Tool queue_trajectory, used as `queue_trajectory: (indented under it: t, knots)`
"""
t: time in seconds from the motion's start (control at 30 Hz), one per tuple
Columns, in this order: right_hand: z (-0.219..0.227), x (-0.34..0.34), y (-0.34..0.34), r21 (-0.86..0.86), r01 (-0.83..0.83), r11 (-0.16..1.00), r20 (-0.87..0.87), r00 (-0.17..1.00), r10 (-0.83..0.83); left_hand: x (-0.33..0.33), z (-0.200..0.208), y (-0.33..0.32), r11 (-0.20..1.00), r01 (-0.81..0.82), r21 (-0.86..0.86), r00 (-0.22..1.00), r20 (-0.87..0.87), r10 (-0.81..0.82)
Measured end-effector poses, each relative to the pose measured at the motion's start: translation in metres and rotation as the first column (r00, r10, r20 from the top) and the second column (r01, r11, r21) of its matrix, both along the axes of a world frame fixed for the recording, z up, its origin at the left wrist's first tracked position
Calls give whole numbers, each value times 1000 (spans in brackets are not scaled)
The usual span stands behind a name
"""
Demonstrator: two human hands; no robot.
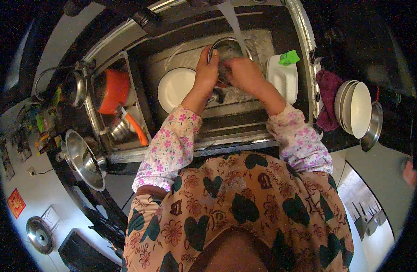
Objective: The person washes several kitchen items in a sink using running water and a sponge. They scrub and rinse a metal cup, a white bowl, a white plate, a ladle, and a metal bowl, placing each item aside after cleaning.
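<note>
Over the sink (244, 152), my left hand (207, 72) grips the near-left rim of a round metal pot (226, 41), its thumb over the edge. The pot is tilted, and a short dark handle (216, 95) shows below it. My right hand (245, 75) reaches into the pot with its fingers curled down; whatever they hold is hidden. A stream of water (230, 16) falls from above at the pot's far side. To the left of my left hand, a white plate (176, 88) lies in the sink.
Right in the sink stands a white jug (283, 84) with a green top. The left basin (131, 97) holds an orange pot (114, 90). A metal basin (84, 158) sits at the left edge. On the right are a purple cloth (328, 97) and stacked white bowls (357, 109).
</note>
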State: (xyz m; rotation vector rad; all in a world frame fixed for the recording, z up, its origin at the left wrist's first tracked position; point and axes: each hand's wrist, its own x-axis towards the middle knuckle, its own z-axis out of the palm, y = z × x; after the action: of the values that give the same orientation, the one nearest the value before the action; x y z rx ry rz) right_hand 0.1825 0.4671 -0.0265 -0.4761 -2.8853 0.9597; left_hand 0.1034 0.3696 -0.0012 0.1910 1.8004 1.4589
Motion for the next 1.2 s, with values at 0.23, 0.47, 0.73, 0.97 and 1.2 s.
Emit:
queue_trajectory:
  t: [0.23, 0.47, 0.73, 0.97, 1.2]
  knots:
    - [4, -10, 11, -128, 461, 878, -260, 839, -479, -1, -19, -15, 990, 73, 118, 932, 345, -110]
    - [20, -3, 27, 322, 140, 936, -171, 981, -88, 1, 6, -14, 987, 157, -15, 974, 170, -153]
    - [3, 17, 0, -664, 582, 469, 296, 781, -550, 6, 20, -4, 992, 108, 60, 689, -724, -31]
    - [2, 24, 17, 17, 387, 922, -345, 867, -358, -14, 24, -27, 931, 349, -104, 680, -656, -328]
    - [29, 6, 22, 168, 399, 902, -199, 909, -365, -1, -1, -4, 969, 150, 197, 869, -493, -34]
